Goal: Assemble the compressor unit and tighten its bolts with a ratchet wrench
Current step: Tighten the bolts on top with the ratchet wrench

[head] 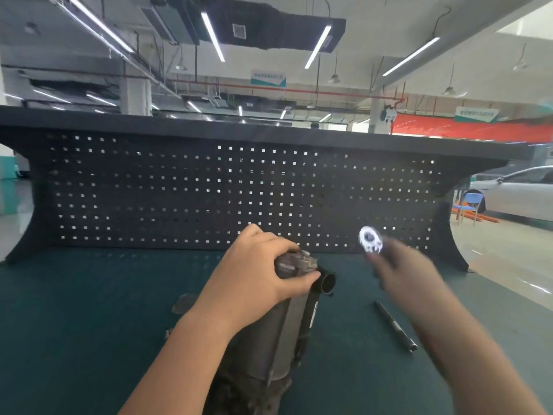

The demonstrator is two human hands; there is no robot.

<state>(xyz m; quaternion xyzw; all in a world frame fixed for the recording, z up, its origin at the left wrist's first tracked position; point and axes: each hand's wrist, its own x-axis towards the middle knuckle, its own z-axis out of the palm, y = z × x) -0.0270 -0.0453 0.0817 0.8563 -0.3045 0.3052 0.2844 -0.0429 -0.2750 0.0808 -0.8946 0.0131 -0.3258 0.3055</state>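
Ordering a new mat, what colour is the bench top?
Dark teal green bench top, seen in the head view.

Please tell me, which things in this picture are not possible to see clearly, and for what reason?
Head view:
- Right hand: motion blur; its grip on the shiny metal part is unclear, as are that part's details.
- Compressor unit: its top end is covered by the left hand; its lower end is cut off by the bottom edge.
- Small flat piece on the green mat: partly behind the left forearm, too blurred to identify.
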